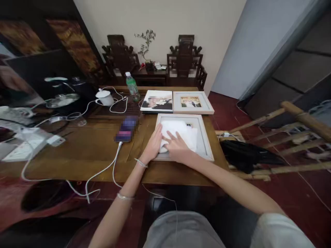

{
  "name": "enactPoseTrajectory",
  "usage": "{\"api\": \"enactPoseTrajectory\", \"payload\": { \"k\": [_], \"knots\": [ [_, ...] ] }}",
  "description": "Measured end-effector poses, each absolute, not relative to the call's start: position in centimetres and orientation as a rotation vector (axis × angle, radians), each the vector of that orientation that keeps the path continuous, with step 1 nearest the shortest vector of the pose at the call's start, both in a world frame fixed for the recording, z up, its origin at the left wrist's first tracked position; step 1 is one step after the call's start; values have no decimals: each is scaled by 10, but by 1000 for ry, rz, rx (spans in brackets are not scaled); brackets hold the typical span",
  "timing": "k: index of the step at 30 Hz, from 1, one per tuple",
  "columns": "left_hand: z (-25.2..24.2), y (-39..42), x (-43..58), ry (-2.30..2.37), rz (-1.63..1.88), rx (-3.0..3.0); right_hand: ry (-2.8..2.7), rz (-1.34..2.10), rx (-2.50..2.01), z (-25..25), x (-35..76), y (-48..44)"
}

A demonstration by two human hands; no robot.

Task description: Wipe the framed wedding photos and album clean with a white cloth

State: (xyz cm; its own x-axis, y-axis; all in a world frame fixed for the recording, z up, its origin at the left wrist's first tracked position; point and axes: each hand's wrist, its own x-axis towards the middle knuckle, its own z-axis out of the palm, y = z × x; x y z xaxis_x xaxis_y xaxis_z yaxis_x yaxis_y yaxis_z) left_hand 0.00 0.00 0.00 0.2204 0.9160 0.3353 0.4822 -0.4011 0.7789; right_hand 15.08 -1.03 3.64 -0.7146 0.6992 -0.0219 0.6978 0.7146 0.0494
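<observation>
A folded white cloth or tissue (190, 139) lies on the glass of a pale-framed picture frame (204, 137) at the table's near edge. My left hand (153, 143) rests along the left side of the white sheet, its fingers stretched out together and touching it. On top of the sheet, my right hand (177, 147) presses down with its fingers spread. Most of the picture inside the frame is covered; only a small bit shows near the sheet's upper right. Behind it lie another framed photo (190, 102) and a white-edged photo panel (157, 100), side by side.
A phone (126, 129) with a white charging cable sits left of my hands. Farther back stand a green-labelled bottle (132, 86) and a lidded white cup (104, 97). Cables and a power strip (28, 141) spread over the left side. A bamboo chair (261, 134) stands at the right.
</observation>
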Motion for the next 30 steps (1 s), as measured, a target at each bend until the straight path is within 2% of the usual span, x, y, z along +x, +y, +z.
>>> {"api": "enactPoseTrajectory", "payload": {
  "k": [10, 17, 23, 30],
  "knots": [
    [-13, 8, -8, 1352, 993, 2257, 2875, 385, 1381, 43, 155, 65],
    [-15, 9, -9, 1346, 985, 2321, 2700, 342, 1576, 55, 206, 68],
    [-24, 13, -11, 1327, 1039, 2335, 2535, 256, 1638, 70, 266, 52],
    [-25, 12, -11, 1336, 1055, 2328, 2522, 134, 1619, 68, 252, -29]
  ]
}}
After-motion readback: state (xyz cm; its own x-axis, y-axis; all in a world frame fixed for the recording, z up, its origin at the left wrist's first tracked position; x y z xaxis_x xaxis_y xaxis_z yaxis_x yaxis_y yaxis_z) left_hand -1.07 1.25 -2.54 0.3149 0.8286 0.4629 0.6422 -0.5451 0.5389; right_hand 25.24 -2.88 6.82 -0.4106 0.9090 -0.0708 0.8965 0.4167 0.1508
